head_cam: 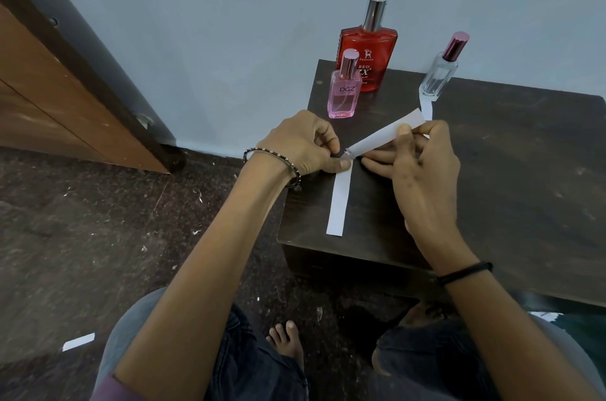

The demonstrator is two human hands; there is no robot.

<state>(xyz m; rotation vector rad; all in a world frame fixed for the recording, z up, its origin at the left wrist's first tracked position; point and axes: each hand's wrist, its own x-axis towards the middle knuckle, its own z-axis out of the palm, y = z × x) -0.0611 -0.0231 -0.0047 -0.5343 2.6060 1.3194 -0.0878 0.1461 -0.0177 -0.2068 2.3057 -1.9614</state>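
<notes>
The right hand (423, 167) pinches a narrow white paper strip (387, 135) between thumb and fingertips, its other fingers stretched out leftward just above the dark wooden tabletop (508, 171). That strip's long axis tilts up and away to the right, and its lower end drops to the fingertips of the left hand (301, 146). The left hand is curled tight, with its thumb pinning the far end of a second white paper strip (339, 203), which lies flat and runs straight back toward the person's lap. A small clear glint (347, 153) sits between the 2 strips at the left forefinger; I can't tell what it is.

So the 2 strips meet at 1 spot, right under the left hand, which is the nearer one. I'd judge the next move hinges on that junction.

At the back stand 3 bottles: a red glass perfume bottle (367, 56), a pink one (344, 92) before it, and a clear one (439, 75) well to the right.
</notes>
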